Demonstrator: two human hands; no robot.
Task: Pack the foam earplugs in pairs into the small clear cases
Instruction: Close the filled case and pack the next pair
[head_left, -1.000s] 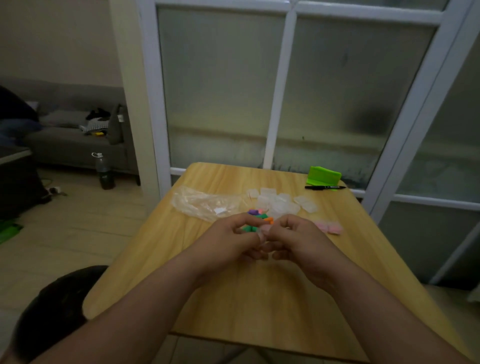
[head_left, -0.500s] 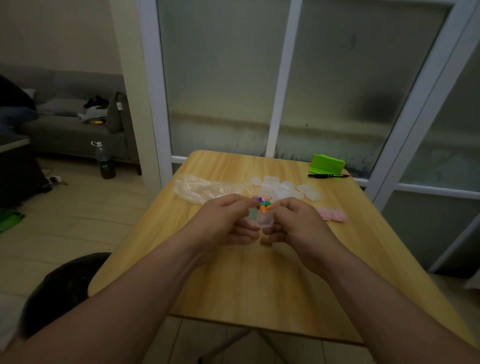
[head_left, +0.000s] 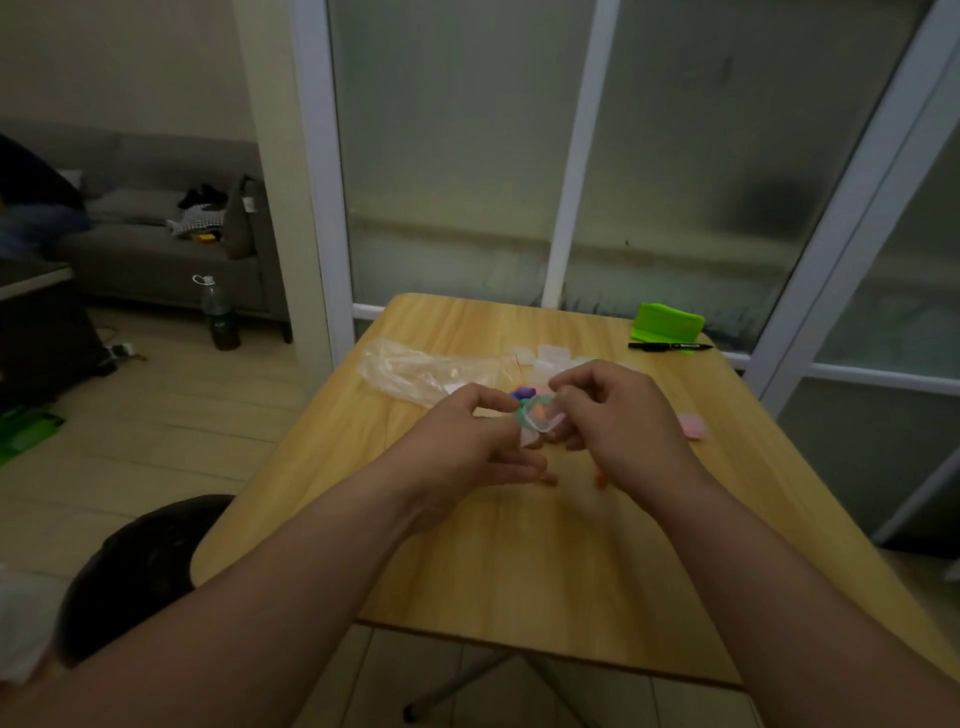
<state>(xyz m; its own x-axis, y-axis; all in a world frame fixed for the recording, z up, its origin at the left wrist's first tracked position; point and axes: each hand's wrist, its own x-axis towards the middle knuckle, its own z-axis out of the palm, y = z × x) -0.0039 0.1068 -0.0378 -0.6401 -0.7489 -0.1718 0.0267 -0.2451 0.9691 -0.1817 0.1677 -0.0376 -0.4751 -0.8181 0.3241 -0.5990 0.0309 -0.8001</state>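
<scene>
A small clear case (head_left: 540, 414) is held between both hands above the wooden table (head_left: 519, 545); orange foam shows inside it. My left hand (head_left: 467, 441) pinches its left edge and my right hand (head_left: 618, 421) grips its right side, fingers curled. Coloured loose earplugs (head_left: 524, 392), purple and green, lie just behind the case, partly hidden by my fingers. An orange earplug (head_left: 601, 480) lies on the table under my right hand. Several empty clear cases (head_left: 548, 356) sit farther back. A pink filled case (head_left: 692, 427) lies to the right.
A crumpled clear plastic bag (head_left: 415, 370) lies at the back left of the table. A green holder (head_left: 667, 319) and a black marker (head_left: 670, 346) sit at the back right by the glass partition. A dark stool (head_left: 140, 566) stands at the near left.
Both hands have lifted a clear case off the pile and turned it between them. The camera has tilted, so the table sits lower in view.
</scene>
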